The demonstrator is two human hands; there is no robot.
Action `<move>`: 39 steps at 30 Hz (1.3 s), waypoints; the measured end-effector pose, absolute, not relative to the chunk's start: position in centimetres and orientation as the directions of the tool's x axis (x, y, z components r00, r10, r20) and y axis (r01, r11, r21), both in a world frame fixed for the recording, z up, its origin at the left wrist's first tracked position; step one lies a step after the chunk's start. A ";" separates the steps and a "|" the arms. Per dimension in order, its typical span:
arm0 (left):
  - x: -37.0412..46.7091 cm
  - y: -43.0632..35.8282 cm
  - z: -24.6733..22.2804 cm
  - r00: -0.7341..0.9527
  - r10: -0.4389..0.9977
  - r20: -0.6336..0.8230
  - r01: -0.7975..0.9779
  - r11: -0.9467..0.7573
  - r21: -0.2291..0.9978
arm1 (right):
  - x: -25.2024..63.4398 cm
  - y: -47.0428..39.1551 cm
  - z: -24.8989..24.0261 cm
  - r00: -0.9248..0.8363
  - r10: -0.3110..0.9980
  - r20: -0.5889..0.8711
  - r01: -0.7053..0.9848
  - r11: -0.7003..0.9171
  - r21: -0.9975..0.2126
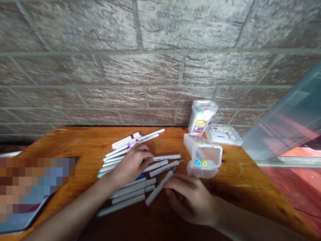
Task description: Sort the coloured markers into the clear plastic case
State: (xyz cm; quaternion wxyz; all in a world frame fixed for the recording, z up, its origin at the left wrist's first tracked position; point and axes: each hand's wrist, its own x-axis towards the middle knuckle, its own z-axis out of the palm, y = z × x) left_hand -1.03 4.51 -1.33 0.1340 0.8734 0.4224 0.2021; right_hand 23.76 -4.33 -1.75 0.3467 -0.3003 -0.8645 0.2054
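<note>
Brick wall [140, 70] backs the wooden worktop [233, 187], whose far edge runs along it, behind the open case [203, 154]. That clear case lies with its mouth toward the person, and the cyan and yellow ends of two markers show inside. Left of the case, white markers [127, 197] lie spread in loose rows, most of them slanting the same way.

Among these, well left of the case, is the left hand [135, 162], palm down with its fingers bent; whether it grips a marker cannot be told. Nearer the person than the case and slightly to its left is the right hand [190, 197], fingers curled and fingertips at a red-ended marker [159, 189]; whether they pinch it cannot be told.

Just behind the case stands an upright case [203, 117] with markers inside, close to the wall. Behind and to the right of the open case, a flat case [223, 134] lies near the worktop's right edge. Bare wood stretches from the open case toward that edge, and a narrower strip shows between it and the nearest marker tips. Far to its left, a pixelated flat object [27, 194] lies beyond the left forearm.
</note>
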 end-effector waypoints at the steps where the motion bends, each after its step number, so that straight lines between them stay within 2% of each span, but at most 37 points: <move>1: -1.0 4.6 -1.4 0.565 0.788 0.246 0.688 -0.614 0.387 | 23.8 -4.4 -1.8 -0.578 0.663 0.475 0.379 0.734 -0.564; 5: -1.0 4.6 -1.5 0.568 0.787 0.242 0.697 -0.616 0.367 | 23.8 -4.5 -1.9 -0.581 0.666 0.468 0.376 0.730 -0.571; 11: -1.0 4.4 -0.6 0.422 0.849 0.318 0.640 -0.527 0.559 | 24.0 -4.3 -1.8 -0.561 0.684 0.466 0.386 0.714 -0.584; 16: -1.3 4.3 1.5 0.390 0.880 0.270 0.356 -0.415 0.837 | 23.8 -4.2 -2.1 -0.523 0.711 0.471 0.394 0.691 -0.606; 19: -1.7 4.1 3.4 0.387 0.893 0.231 0.175 -0.317 0.932 | 23.8 -4.5 -2.3 -0.513 0.724 0.461 0.402 0.677 -0.616; 21: -2.0 3.7 4.3 0.382 0.890 0.248 0.120 -0.313 0.942 | 23.8 -4.7 -2.4 -0.500 0.744 0.444 0.390 0.651 -0.652; 24: -2.1 2.9 4.4 0.427 0.877 0.222 0.107 -0.292 0.950 | 23.7 -5.1 -2.7 -0.429 0.811 0.398 0.303 0.544 -0.782; 28: -2.1 1.9 2.7 0.498 0.862 0.099 0.075 -0.156 0.985 | 23.4 -5.6 -2.8 -0.267 0.890 0.369 0.045 0.394 -0.918; 32: -2.3 1.3 1.8 0.568 0.822 0.038 0.124 -0.131 0.984 | 23.2 -6.0 -2.3 -0.154 0.941 0.302 -0.150 0.280 -0.948; 39: -1.8 0.4 1.6 0.455 0.876 0.162 0.065 -0.214 0.975 | 22.8 -6.1 -2.0 -0.092 0.972 0.215 -0.129 0.203 -0.971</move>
